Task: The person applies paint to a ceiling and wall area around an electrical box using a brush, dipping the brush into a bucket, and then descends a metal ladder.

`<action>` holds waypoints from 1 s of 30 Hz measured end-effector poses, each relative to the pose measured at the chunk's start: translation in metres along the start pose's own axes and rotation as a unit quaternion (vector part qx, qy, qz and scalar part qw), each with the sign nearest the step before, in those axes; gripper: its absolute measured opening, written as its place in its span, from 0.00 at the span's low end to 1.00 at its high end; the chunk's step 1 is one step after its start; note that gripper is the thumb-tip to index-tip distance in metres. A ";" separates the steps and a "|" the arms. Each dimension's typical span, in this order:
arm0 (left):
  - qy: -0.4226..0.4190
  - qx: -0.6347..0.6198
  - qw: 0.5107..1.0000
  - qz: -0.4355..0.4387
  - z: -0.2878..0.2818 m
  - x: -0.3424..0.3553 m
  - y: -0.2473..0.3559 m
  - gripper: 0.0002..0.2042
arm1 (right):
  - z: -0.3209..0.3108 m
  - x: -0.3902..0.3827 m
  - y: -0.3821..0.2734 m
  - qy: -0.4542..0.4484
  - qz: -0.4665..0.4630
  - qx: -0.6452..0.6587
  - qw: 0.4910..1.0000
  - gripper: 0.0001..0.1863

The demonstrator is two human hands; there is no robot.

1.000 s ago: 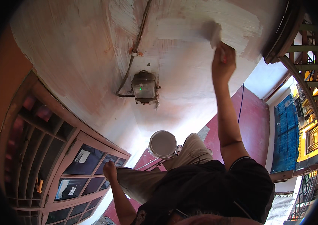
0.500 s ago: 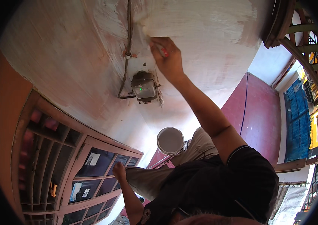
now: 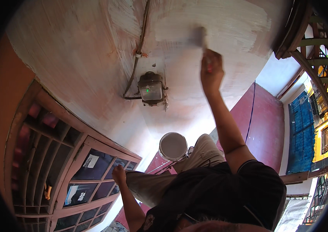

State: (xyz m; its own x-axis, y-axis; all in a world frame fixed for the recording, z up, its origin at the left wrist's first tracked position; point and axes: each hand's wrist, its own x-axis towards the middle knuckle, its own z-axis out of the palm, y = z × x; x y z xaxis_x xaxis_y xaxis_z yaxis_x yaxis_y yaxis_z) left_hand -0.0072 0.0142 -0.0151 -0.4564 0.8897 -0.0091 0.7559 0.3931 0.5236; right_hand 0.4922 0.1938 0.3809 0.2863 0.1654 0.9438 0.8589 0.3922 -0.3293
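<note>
My right hand (image 3: 212,73) is closed round the handle of a paintbrush (image 3: 204,40), a bit of red showing between the fingers. The bristle end is blurred by motion and lies against the wall (image 3: 226,23), which carries streaky whitish paint over a pinkish ground. To the left of the brush, a meter box (image 3: 151,89) with a clear cover and a small green light is fixed to the wall, and a dark cable (image 3: 142,33) runs up from it. Low on the left, my left hand (image 3: 119,174) is curled up in front of the window panes; whatever its fingers hold, if anything, is hidden.
A white-rimmed paint bucket (image 3: 173,146) stands below, close to my legs. Along the left runs a pink-framed window (image 3: 84,170) with louvres beside it. A curved wooden lattice (image 3: 319,58) juts in at upper right, and a blue sheet (image 3: 302,127) hangs farther off.
My right hand has swept the paintbrush rightward across the wall, from near the cable to well right of the meter box. My left hand looks nearly the same. The view has shifted slightly.
</note>
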 end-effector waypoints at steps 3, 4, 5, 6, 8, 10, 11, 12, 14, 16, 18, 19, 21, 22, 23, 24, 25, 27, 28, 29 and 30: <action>-0.003 0.017 1.000 0.018 0.001 -0.004 0.007 0.23 | 0.040 -0.024 -0.034 -0.045 0.026 0.016 0.999 0.12; -0.002 0.008 1.000 0.003 0.000 -0.005 0.012 0.23 | 0.048 -0.029 -0.042 -0.059 0.022 0.044 0.997 0.12; 0.001 0.000 1.000 -0.014 -0.002 -0.006 0.012 0.23 | 0.056 -0.032 -0.051 -0.073 0.018 0.075 0.994 0.12; 0.005 0.035 0.999 0.003 -0.003 -0.006 0.012 0.22 | 0.061 -0.035 -0.059 -0.070 0.023 0.077 0.994 0.12; 0.005 0.009 1.000 -0.018 -0.005 -0.008 -0.001 0.21 | 0.069 -0.037 -0.079 -0.104 0.021 0.166 0.980 0.12; -0.007 -0.019 0.999 -0.040 -0.005 -0.010 0.006 0.20 | 0.073 -0.042 -0.077 -0.121 0.044 0.194 0.972 0.12; -0.009 -0.016 0.999 -0.035 -0.005 -0.011 0.013 0.20 | 0.073 -0.044 -0.073 -0.141 0.063 0.221 0.963 0.13; -0.013 -0.023 0.999 -0.043 -0.005 -0.011 0.020 0.20 | 0.070 -0.044 -0.065 -0.138 0.065 0.216 0.964 0.13; -0.017 -0.028 0.998 -0.055 -0.008 -0.012 0.020 0.20 | 0.062 -0.041 -0.041 -0.127 0.105 0.243 0.956 0.11; -0.023 0.000 0.999 -0.037 -0.008 -0.010 0.016 0.20 | 0.049 -0.036 -0.010 -0.089 0.067 0.189 0.976 0.10; -0.008 0.018 1.000 -0.019 -0.008 -0.008 0.002 0.21 | 0.025 -0.031 0.003 -0.064 0.044 0.155 0.985 0.10; 0.006 0.035 0.999 0.007 -0.007 -0.008 -0.002 0.21 | 0.012 -0.030 0.010 -0.043 0.030 0.115 0.992 0.11; -0.001 -0.001 1.000 -0.027 -0.005 -0.008 0.001 0.22 | -0.012 -0.028 0.012 -0.029 0.052 0.048 0.997 0.11; -0.009 -0.004 1.000 -0.014 -0.005 -0.005 0.007 0.22 | -0.017 -0.029 0.015 -0.020 0.045 0.036 0.998 0.11; -0.016 -0.007 1.000 -0.002 -0.005 -0.003 0.013 0.22 | -0.022 -0.029 0.017 -0.010 0.038 0.025 0.999 0.12; -0.020 -0.020 1.000 -0.006 -0.002 -0.004 0.021 0.22 | -0.022 -0.032 0.017 -0.021 0.025 0.033 0.999 0.12; -0.015 -0.017 1.000 -0.006 -0.003 -0.003 0.015 0.22 | -0.017 -0.034 0.004 -0.030 0.017 0.050 0.998 0.13; 0.004 0.031 1.000 -0.002 -0.001 0.001 -0.012 0.22 | 0.008 -0.047 -0.026 -0.088 0.083 0.163 0.979 0.13; 0.003 0.032 0.999 0.005 0.000 0.002 -0.008 0.22 | 0.019 -0.052 -0.028 -0.109 0.074 0.178 0.975 0.13; -0.003 0.010 1.000 -0.011 0.002 0.000 0.000 0.21 | 0.028 -0.053 -0.035 -0.134 0.070 0.174 0.973 0.13; -0.009 -0.011 1.000 -0.027 0.004 -0.001 0.008 0.21 | 0.033 -0.053 -0.039 -0.164 0.086 0.187 0.965 0.13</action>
State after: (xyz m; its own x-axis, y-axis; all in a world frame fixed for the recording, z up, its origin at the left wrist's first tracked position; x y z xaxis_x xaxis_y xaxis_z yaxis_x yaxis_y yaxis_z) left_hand 0.0011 0.0170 -0.0142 -0.4872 0.8717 -0.0534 0.7201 0.4355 0.5402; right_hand 0.4294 0.2000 0.3430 0.2081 0.5102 0.8345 0.5806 0.6222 -0.5252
